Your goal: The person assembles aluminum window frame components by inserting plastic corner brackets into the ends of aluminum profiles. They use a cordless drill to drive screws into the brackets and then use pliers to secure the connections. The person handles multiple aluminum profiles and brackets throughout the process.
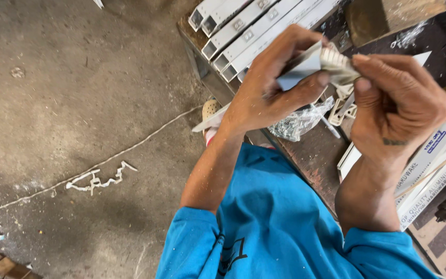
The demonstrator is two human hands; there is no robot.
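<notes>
The clear plastic bag [301,121] is lying crumpled on the workbench [313,155], at six o'clock from the hands, holding small shiny bits too small to tell apart. The left hand [274,88] is pinching a flat grey-white piece [300,70], fingers closed on it; the right hand [396,103] is gripping a small ribbed white part [336,62] against that piece. The piece's long axis is running from about eight o'clock toward two o'clock. White channel profiles [249,28] are lying stacked at eleven o'clock, ends open. The dusty concrete floor [78,103] is spreading toward nine o'clock, with white offcuts [99,180] lying on it.
</notes>
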